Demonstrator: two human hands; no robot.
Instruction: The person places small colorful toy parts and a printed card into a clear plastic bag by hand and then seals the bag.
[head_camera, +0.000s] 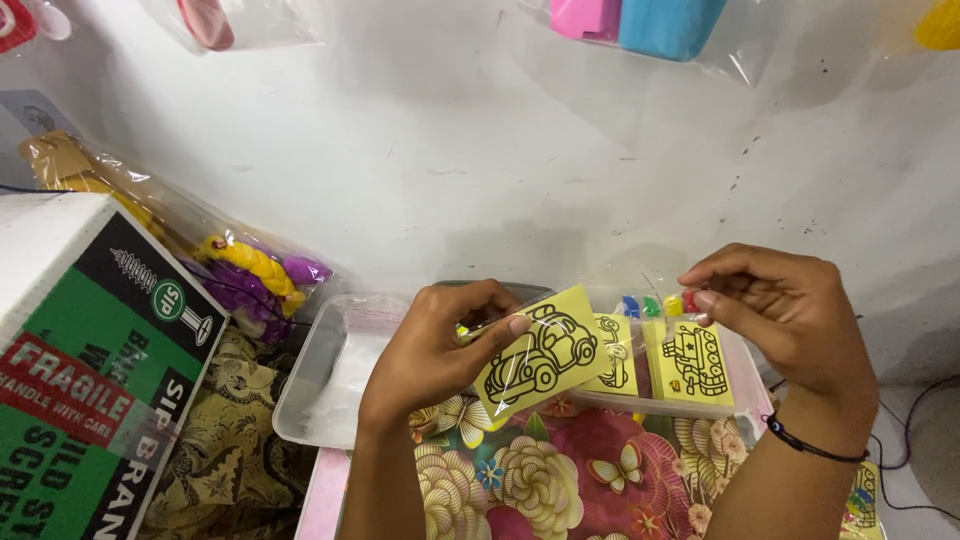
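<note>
The left hand (435, 345) pinched a yellow card with a black car drawing (538, 353), thumb on top and fingers behind, so the card stood tilted and easy to see. The right hand (785, 310) pinched the top of a thin clear bag (655, 300), likely to keep its mouth up. Both hands were closed on what they held, a little apart, over a see-through plastic tub (320, 385). Inside the clear bag sat two more yellow cards, one with a truck drawing (692, 362) and one half hidden (612, 355) behind the car card. Tiny red, blue, green and yellow tubes (655, 304) lay in a row at the top of the bag. Under the hands was a cloth with big flowers and butterflies (560, 470). On the left stood a green, black and white box (90, 390) with a red slanted label. Beside it, a clear bag of purple and yellow toys (255, 275) leaned on the white wall (480, 140). More bags with pink and blue things (640, 20) hung up high.
</note>
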